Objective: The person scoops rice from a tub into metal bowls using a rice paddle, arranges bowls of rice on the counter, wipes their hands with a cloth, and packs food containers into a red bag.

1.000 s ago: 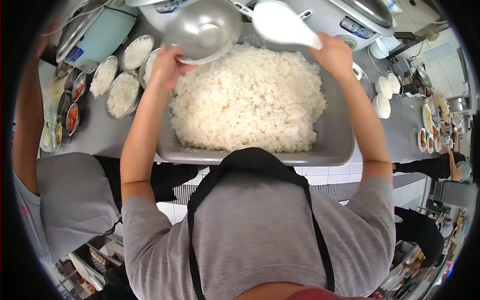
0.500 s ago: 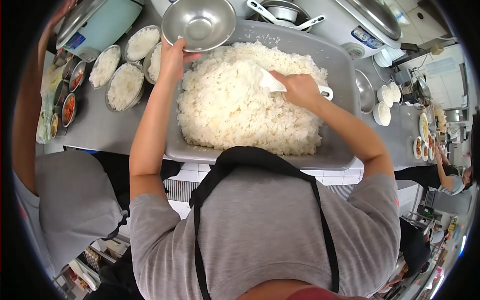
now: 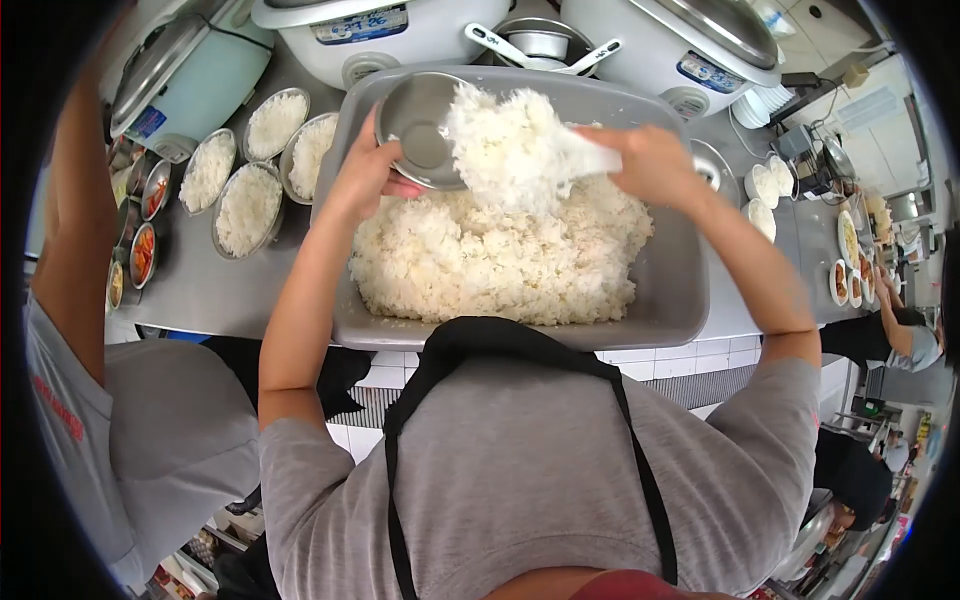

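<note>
Over the far half of the grey tub (image 3: pixel 685 275), from where I stand looking on, the person holds a steel bowl (image 3: pixel 420 148) toward the tub's left side and a white paddle (image 3: pixel 592 158) toward its right. Their left hand (image 3: pixel 375 172) pinches the bowl's rim, thumb at the lip and fingers beneath; their right hand (image 3: pixel 648 172) is wrapped around the paddle's handle, though blur hides just how each finger sits. A large clump of rice (image 3: pixel 503 145) covers the blade and overlaps the bowl's right edge; whether it touches the metal I can't tell. Below, the heap of rice (image 3: pixel 500 270) fills much of the tub. To my mind, scooping tidily means bringing bowl and blade close together above the tub, so stray grains drop back into it, then turning the wrist gently to tip the clump without pressing it flat. The paddle's long axis runs across the tub, roughly along its long sides, blade pointing to the tub's left side and handle to its right. The bowl is round, with no long axis; its mouth faces upward.
</note>
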Motion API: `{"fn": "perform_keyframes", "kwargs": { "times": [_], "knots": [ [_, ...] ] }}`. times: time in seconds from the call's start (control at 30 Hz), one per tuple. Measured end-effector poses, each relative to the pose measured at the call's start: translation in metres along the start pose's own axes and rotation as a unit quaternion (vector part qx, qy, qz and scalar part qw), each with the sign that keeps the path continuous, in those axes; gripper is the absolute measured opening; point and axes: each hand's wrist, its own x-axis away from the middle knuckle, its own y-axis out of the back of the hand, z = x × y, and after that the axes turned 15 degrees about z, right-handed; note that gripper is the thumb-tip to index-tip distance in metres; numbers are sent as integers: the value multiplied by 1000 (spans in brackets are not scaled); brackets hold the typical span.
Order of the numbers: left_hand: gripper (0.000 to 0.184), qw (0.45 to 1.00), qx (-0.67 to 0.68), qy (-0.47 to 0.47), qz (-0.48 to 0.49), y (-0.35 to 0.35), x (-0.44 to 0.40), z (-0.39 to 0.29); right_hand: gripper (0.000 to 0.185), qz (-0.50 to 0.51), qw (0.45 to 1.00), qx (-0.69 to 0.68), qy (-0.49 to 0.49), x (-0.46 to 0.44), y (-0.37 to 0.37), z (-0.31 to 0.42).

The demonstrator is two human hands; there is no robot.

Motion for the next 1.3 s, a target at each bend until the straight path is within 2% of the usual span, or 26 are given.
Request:
{"fn": "perform_keyframes", "kwargs": {
  "times": [0.03,0.07,0.1,0.13,0.2,0.23,0.3,0.37,0.5,0.57,0.63,0.73,0.8,0.87,1.07,1.13,1.2,1.27,1.3],
  "knots": [
    [64,999,30,6,28,-8,0,0,46,-2,1000,-2,-6,0,18,3],
    [64,999,27,6,35,-16,-1,0,50,25,995,96,-34,-3,35,10],
    [65,995,58,20,81,-22,-3,0,54,54,978,193,-61,-5,43,17],
    [67,987,89,34,126,-29,-5,0,54,53,978,191,-67,-6,43,22],
    [65,987,91,37,128,-38,-6,4,53,-46,930,364,-8,-8,43,29],
    [65,984,111,31,134,-37,-8,12,49,-84,909,407,-24,-7,48,31],
    [65,981,134,33,139,-32,-7,20,49,-94,912,396,-58,3,68,16],
    [62,983,180,3,40,-26,-3,17,49,-96,915,381,-90,5,61,-14],
    [51,988,145,-55,25,1,-13,16,52,15,927,356,-120,3,-42,-69],
    [47,980,153,-126,4,7,-14,15,54,35,956,258,-133,16,-74,-45],
    [47,976,173,-130,-5,11,-15,15,57,59,985,123,-104,31,-86,-22],
    [48,973,182,-140,-9,12,-16,12,58,60,993,84,-50,50,-90,6],
    [51,974,187,-130,-16,13,-18,12,59,90,991,71,-62,56,-82,19],
    [51,977,171,-131,-2,10,-18,15,57,168,984,18,-62,62,-76,28],
    [51,985,144,-92,-8,-1,-12,19,51,129,983,-111,-74,67,-67,11],
    [53,992,117,-53,-7,-4,-13,19,50,90,989,-103,-57,65,-49,0],
    [56,992,112,-65,1,-6,-15,22,50,47,993,-101,-41,58,-24,-7],
    [60,988,148,-27,45,-16,-13,22,55,-43,999,-9,-4,48,5,-10],
    [62,985,163,-20,60,-21,-13,23,55,-45,999,-6,-5,42,19,-6]
  ]
}}
